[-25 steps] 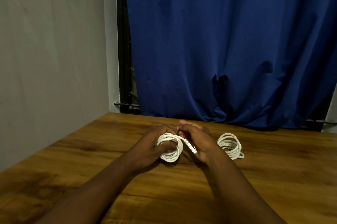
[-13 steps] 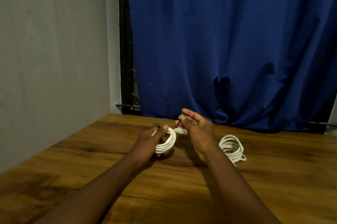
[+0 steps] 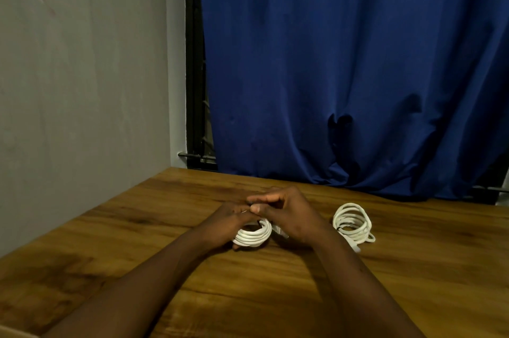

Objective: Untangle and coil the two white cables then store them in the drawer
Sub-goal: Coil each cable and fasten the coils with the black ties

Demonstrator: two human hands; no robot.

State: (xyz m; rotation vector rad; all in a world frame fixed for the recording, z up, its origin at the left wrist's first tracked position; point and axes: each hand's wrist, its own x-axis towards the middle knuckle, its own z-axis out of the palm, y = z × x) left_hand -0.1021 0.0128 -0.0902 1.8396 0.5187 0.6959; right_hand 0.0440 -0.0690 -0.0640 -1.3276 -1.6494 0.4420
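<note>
A coiled white cable (image 3: 254, 237) sits in my left hand (image 3: 224, 223), whose fingers curl round the loops just above the wooden table (image 3: 275, 296). My right hand (image 3: 286, 213) is closed over the top of the same coil, fingertips pinched against the left hand's thumb, and a short white end of the cable shows beneath its palm. A second white cable (image 3: 352, 223) lies coiled on the table to the right of my hands, its plug end trailing toward me. No drawer is visible.
A blue curtain (image 3: 344, 76) hangs behind the far edge of the table. A grey wall (image 3: 82, 89) runs along the left side. A black window frame (image 3: 194, 89) stands between the wall and the curtain.
My right hand has come down from its raised position and closed over the coil in my left hand. The second coil has stayed where it was.
</note>
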